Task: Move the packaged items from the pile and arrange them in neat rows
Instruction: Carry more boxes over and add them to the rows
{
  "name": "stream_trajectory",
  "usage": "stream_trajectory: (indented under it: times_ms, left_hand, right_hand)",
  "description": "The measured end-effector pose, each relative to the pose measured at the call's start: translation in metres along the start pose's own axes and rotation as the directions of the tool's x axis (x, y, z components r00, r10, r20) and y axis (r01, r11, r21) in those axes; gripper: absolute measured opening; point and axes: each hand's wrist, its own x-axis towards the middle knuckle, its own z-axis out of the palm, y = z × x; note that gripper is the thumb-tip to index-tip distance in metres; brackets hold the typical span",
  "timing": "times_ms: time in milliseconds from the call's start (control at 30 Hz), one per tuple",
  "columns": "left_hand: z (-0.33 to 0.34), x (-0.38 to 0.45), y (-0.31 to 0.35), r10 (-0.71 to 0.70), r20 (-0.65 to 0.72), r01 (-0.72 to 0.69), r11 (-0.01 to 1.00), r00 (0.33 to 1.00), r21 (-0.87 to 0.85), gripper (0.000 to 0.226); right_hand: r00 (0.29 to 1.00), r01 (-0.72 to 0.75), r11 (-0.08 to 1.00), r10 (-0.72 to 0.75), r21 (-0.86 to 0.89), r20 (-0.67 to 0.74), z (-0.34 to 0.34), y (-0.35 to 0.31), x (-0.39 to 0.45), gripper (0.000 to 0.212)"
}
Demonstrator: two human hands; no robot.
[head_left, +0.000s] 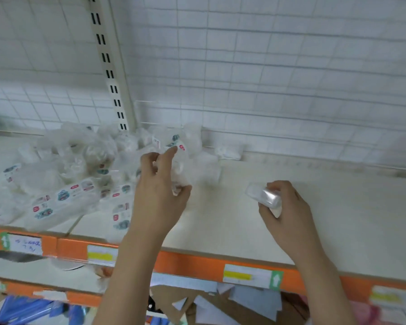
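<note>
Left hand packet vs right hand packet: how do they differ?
The left hand grips its packet at the edge of the pile; the right hand holds its packet over bare shelf. The left packet looks crumpled, the right one smooth and compact. Both are clear-wrapped white.

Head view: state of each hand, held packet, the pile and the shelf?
left hand: gripping a clear packet at the pile's edge
right hand: holding a small packet above the shelf
small packet: lifted, tilted
pile: jumbled, unsorted
shelf: bare on the right, no rows visible
</note>
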Motion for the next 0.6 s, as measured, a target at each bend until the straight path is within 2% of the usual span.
stream_trajectory:
  times_ms: [133, 233, 400, 600]
  left_hand:
    - [0.049, -0.021, 0.074, -0.008, 0.027, 0.010, 0.997, 1.000, -0.080, 0.076]
    - [0.090, -0.043, 0.138, 0.022, 0.059, -0.016, 0.995, 0.998, -0.096, 0.076]
    - [0.146, -0.079, 0.224, 0.056, 0.111, -0.043, 0.992, 0.992, -0.118, 0.078]
    - [0.179, -0.097, 0.274, 0.047, 0.180, -0.036, 0.997, 0.983, -0.069, 0.077]
  right_hand:
    - [1.000, 0.023, 0.998, -0.024, -0.050, -0.020, -0.061, 0.053, -0.016, 0.033]
    - [1.000, -0.023, 0.997, 0.023, -0.076, -0.002, -0.114, 0.103, -0.033, 0.037]
    - [0.994, -0.108, 0.994, 0.108, 0.002, -0.008, -0.185, 0.176, -0.051, 0.039]
    - [0.988, -0.151, 0.983, 0.151, 0.109, 0.003, -0.224, 0.224, -0.067, 0.033]
